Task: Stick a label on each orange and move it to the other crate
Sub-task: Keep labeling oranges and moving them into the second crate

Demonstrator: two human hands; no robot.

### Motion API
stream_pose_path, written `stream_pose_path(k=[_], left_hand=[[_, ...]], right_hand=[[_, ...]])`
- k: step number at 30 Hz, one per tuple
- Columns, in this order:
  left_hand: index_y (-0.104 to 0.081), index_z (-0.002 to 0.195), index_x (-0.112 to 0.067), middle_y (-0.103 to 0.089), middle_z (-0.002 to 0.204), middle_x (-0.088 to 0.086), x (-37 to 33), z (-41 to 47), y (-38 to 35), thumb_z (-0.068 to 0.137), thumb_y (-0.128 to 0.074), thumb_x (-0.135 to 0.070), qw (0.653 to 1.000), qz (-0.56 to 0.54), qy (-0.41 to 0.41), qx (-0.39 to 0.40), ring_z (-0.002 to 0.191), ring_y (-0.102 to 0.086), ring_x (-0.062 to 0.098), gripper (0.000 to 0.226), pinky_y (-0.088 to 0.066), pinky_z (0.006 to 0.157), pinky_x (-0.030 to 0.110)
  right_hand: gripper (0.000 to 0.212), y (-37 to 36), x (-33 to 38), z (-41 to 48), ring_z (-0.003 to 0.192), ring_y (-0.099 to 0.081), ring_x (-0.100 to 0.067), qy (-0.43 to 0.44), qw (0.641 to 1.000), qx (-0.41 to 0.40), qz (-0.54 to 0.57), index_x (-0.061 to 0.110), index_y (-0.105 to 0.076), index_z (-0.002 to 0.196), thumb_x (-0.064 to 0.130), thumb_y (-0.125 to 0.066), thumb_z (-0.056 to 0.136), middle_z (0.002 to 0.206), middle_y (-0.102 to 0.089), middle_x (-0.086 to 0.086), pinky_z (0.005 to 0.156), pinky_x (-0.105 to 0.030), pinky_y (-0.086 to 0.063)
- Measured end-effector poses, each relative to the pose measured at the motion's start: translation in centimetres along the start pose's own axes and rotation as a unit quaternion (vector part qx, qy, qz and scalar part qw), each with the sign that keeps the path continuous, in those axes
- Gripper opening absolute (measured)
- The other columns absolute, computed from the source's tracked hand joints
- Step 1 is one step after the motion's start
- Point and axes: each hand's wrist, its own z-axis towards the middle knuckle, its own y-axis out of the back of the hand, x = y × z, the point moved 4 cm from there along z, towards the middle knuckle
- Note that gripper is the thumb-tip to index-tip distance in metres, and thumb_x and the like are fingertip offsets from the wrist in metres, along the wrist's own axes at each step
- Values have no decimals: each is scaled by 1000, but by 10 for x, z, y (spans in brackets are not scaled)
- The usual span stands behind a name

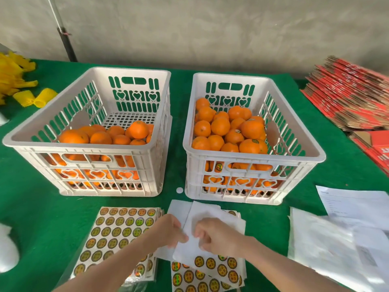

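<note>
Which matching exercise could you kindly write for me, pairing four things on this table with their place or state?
1. left crate
2. right crate
3. yellow sleeves
4. turned-over sticker sheet

A. at the table's far left edge
B. the fuller one, oranges heaped
C. held by left hand and right hand
D. part full, bare floor at the back

Pairs: 1-D, 2-B, 3-A, 4-C.

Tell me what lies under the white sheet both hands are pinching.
Round-label sheets poke out beneath the white sheet at its near edge. The left hand and right hand pinch it; whatever lies under its middle is covered.
</note>
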Motion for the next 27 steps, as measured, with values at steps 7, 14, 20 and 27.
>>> stream_pose_path(k=[7, 14, 20, 27], left_hand=[[-58, 66, -10, -58, 62, 6, 8, 1, -21, 78, -72, -16, 996, -87, 29, -16, 52, -56, 16, 19, -47, 56, 22], [-56, 103, -5, -58, 112, 26, 13, 3, -32, 90, -53, -5, 836, -536, 116, 28, 106, -56, 44, 14, -53, 79, 56], [-55, 106, -5, -60, 106, 24, 7, 0, -25, 92, -52, -8, 840, -524, 142, 9, 97, -59, 41, 15, -54, 63, 46], [-51, 78, -9, -46, 80, 12, 5, -6, -10, 84, -52, 4, 975, -221, -3, -9, 74, -45, 22, 14, -35, 65, 28]], right_hand=[[17, -12, -18, -4, 83, -51, -5, -28, 992, -100, 77, 13, -57, 99, 2, -54, 87, 100, -50, 3, 73, -7, -40], [9, -12, -6, -15, 87, -51, 1, 63, 980, -129, 140, 6, -67, 89, 4, -67, 80, 95, -52, 6, 79, -18, -48], [4, -15, 0, -17, 74, -50, 1, 89, 971, -176, 135, 3, -70, 83, 6, -68, 82, 88, -60, -9, 73, -13, -40], [7, -1, 3, -18, 79, -60, -2, 26, 956, -214, 198, 6, -71, 87, 6, -65, 86, 91, -68, -7, 72, -14, -48]])
